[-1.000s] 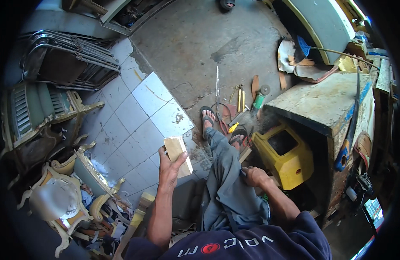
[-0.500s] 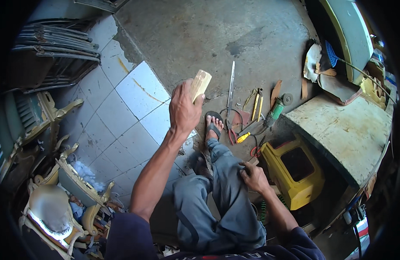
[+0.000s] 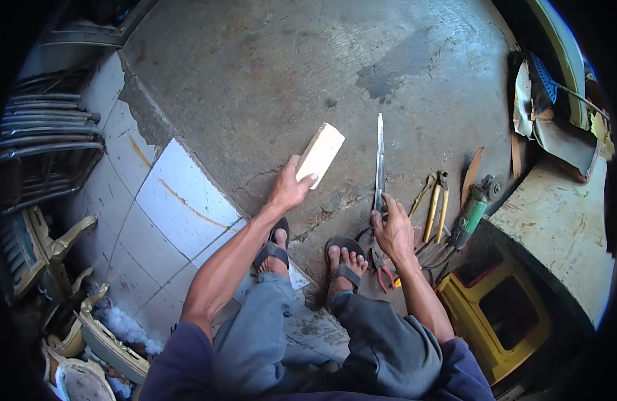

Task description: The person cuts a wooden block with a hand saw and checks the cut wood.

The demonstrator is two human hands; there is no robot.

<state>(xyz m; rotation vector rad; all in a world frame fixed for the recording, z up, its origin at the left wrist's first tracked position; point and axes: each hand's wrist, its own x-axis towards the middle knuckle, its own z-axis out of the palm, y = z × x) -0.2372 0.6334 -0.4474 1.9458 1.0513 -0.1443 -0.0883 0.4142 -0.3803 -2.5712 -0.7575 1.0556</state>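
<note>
My left hand [image 3: 292,187] is closed around a pale wooden block [image 3: 321,157], held tilted above the concrete floor. Lower right, my right hand [image 3: 394,230] hangs with fingers apart and slightly bent over the lower end of a long, narrow metal blade [image 3: 380,157]. Whether the fingertips touch the blade I cannot tell. Just below that hand lie red-handled pliers [image 3: 383,275], partly covered. To its right are yellow-handled pincers [image 3: 437,210] and a green angle grinder [image 3: 470,219] with a dark disc.
A yellow plastic casing [image 3: 506,311] stands at the lower right, beside a worn board-topped table [image 3: 562,217]. Folded metal chairs [image 3: 51,144] are stacked at the left. Carved furniture pieces [image 3: 111,334] crowd the lower left. A wood strip [image 3: 471,175] lies near the grinder.
My right hand has left my knee and reached forward to the blade's lower end. The block has turned in my left hand, a broad face now showing. Both sandalled feet now show, and the view has shifted.
</note>
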